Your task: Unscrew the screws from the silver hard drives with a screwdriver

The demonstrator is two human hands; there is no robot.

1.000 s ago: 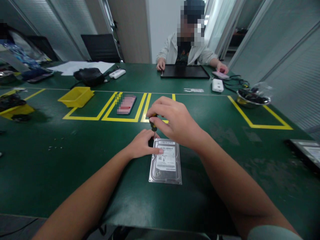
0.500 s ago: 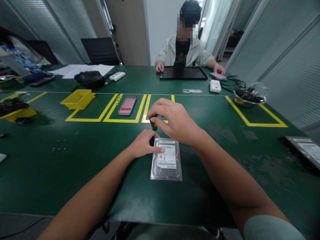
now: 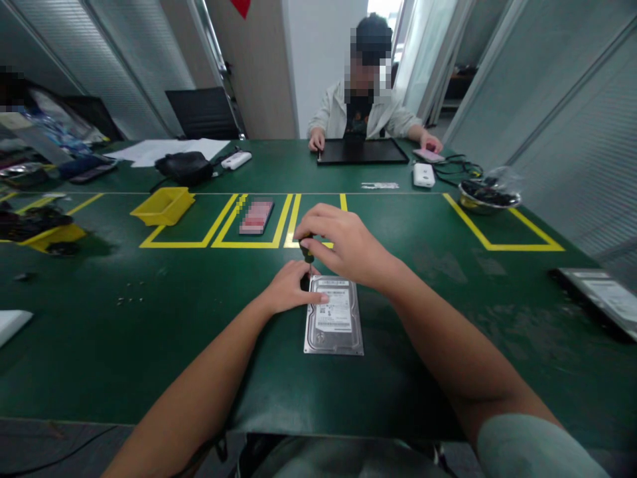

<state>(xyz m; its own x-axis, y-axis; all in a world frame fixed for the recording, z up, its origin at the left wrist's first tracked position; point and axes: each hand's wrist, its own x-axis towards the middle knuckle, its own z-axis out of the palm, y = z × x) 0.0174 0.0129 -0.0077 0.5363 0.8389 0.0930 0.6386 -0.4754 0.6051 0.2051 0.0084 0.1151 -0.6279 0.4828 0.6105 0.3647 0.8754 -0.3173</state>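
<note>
A silver hard drive (image 3: 334, 325) with a white label lies flat on the green table (image 3: 149, 345) in front of me. My right hand (image 3: 343, 244) is closed round the black and yellow handle of a small screwdriver (image 3: 306, 252), held upright with its tip at the drive's far left corner. My left hand (image 3: 290, 287) rests at that same corner, thumb on the drive's left edge, fingers curled round the screwdriver's tip.
Several tiny screws (image 3: 130, 301) lie to the left. A yellow tray (image 3: 163, 205) and a phone (image 3: 256, 216) sit among yellow floor-tape boxes. A metal bowl (image 3: 489, 197) is at the right, another drive (image 3: 600, 297) at the right edge. A person across the table touches a black panel (image 3: 362, 151).
Both hands keep their hold at the drive's corner. The camera has tilted up slightly, so the drive and hands sit a little farther from me in the picture.
</note>
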